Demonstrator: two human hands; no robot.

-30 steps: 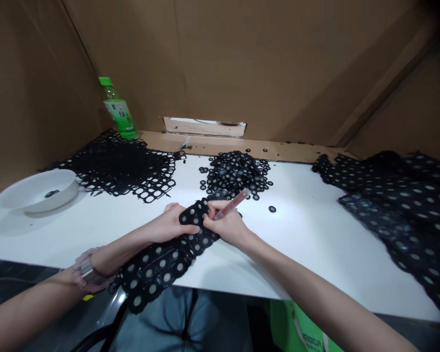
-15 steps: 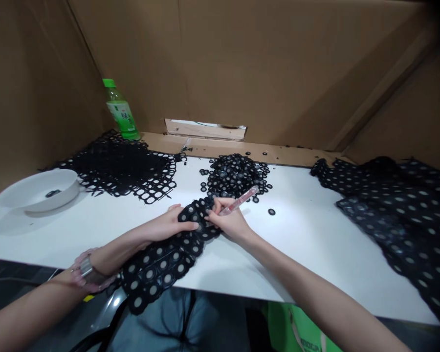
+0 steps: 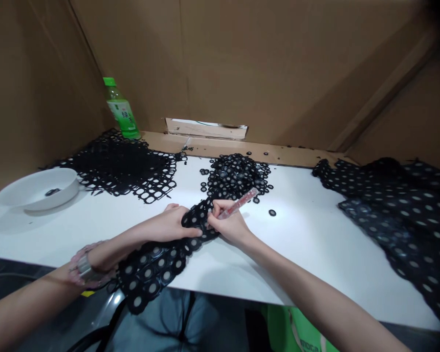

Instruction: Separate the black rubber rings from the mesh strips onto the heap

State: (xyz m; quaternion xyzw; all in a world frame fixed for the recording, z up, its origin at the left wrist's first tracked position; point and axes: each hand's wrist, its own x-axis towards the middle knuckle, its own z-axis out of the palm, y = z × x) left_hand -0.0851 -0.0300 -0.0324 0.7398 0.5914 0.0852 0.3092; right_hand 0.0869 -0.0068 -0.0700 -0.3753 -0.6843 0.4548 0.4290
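1. Two hands work on a black strip of perforated rubbery mesh, its round holes showing pale centres. It lies across the near edge of the white surface, with its lower end hanging past that edge.
2. Left hand: the fingers lie extended and released across the strip, resting on it without clenching. A pink beaded bracelet with a silver band circles the wrist.
3. Right hand: the fingers are curled tightly around a glittery pink pen, which slants away from the person. Its tip is hidden behind the fingers, at the strip.
4. Just beyond the hands sits a heap of small black rings, with one lone ring to its right.
5. Farther left lie a black mesh sheet, a white bowl and a green-capped bottle. A large dotted mesh sheet lies on the right, and a cardboard wall rises behind.
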